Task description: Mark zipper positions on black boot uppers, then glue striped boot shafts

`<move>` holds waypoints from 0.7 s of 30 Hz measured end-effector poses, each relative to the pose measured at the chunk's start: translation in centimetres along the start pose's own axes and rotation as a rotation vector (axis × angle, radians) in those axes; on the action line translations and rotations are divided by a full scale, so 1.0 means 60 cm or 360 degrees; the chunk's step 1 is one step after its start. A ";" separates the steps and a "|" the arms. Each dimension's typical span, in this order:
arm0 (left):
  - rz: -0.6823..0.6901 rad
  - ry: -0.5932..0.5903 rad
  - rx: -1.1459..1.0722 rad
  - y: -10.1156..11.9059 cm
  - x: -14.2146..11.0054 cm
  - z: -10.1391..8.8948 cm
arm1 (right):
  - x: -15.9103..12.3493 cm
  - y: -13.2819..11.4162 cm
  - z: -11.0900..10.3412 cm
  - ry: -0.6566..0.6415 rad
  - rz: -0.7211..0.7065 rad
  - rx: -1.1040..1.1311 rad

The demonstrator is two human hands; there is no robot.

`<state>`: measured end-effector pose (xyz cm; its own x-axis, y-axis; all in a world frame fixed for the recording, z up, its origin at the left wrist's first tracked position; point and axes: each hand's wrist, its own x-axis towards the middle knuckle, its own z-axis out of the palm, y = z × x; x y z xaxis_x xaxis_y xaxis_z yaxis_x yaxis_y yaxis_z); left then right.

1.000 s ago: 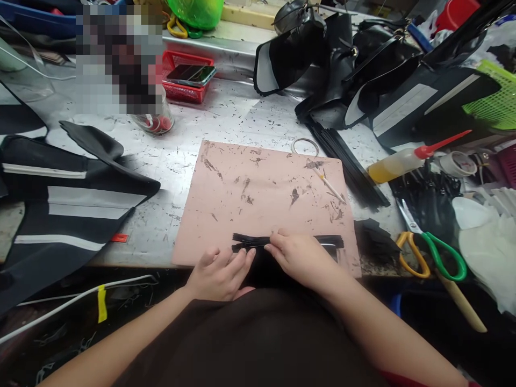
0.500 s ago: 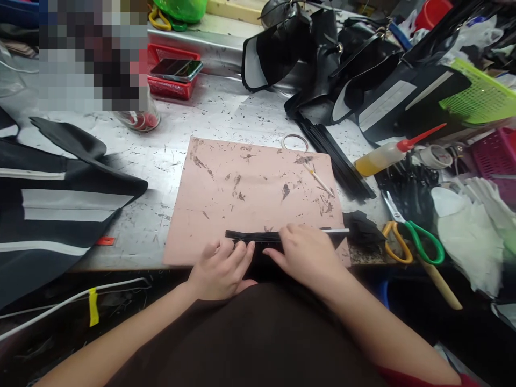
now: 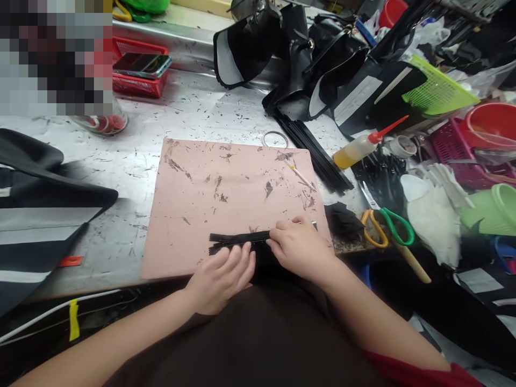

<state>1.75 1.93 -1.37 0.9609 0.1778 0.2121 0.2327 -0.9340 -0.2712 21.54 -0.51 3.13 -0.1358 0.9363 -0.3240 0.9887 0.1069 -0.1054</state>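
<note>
A black zipper [image 3: 237, 238] lies along the near edge of a pink work board [image 3: 234, 188], its two tape ends parted at the left. My left hand [image 3: 226, 275] is at its lower edge, fingertips pressed on the black material and thumb mostly hidden. Farther right, my right hand [image 3: 300, 246] pinches the zipper between thumb and fingers. Black material hangs between my hands over the board's edge; its shape is hard to make out against the dark apron.
Scissors [image 3: 387, 223] and black scraps [image 3: 344, 221] lie right of the board. Beyond are a glue bottle [image 3: 355, 151], black strips [image 3: 312, 153] and black bag parts [image 3: 250, 51]. A phone [image 3: 143, 64] rests in a red basket [image 3: 141, 87]. Black panels [image 3: 44, 188] are at left.
The view has swung to the right. The zipper's left tape ends now spread apart, where before they lay together. The white strip by my right hand is now mostly covered.
</note>
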 end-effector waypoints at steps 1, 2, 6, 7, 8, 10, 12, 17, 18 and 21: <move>0.0035 0.0022 0.0005 -0.001 0.005 0.001 | 0.001 0.000 0.001 -0.0006 -0.0015 -0.0010; 0.0067 0.0024 0.0005 -0.001 0.010 0.001 | 0.002 -0.001 0.001 -0.0012 -0.0025 -0.0023; 0.0143 -0.0145 -0.0077 0.000 0.024 0.007 | 0.000 -0.009 0.002 -0.0028 0.0044 -0.0099; 0.0141 -0.0188 -0.0122 0.000 0.027 0.009 | -0.003 -0.009 -0.001 -0.0013 0.0095 -0.0122; 0.0144 -0.0216 -0.0157 0.001 0.030 0.010 | -0.008 -0.007 -0.005 0.0015 0.0164 -0.0144; 0.0175 -0.0208 -0.0183 0.001 0.036 0.012 | -0.022 0.004 -0.015 0.0096 0.0334 -0.0124; 0.0222 -0.0140 -0.0164 -0.002 0.042 0.011 | -0.037 0.025 -0.023 0.0145 0.0426 0.0121; 0.0274 -0.0104 -0.0164 -0.012 0.050 0.004 | -0.055 0.071 0.002 0.0231 0.0489 0.1628; 0.0290 -0.0126 -0.0171 -0.013 0.050 0.004 | -0.054 0.073 0.015 0.0289 0.0599 0.1861; 0.0280 -0.0130 -0.0165 -0.010 0.054 0.009 | -0.049 0.067 0.051 0.0540 0.0864 0.2143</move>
<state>4.81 3.24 -1.04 0.9953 0.0301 0.0921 0.0480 -0.9789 -0.1984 25.71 -3.86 0.81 0.4284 0.8110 -0.3984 0.0869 -0.4758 -0.8752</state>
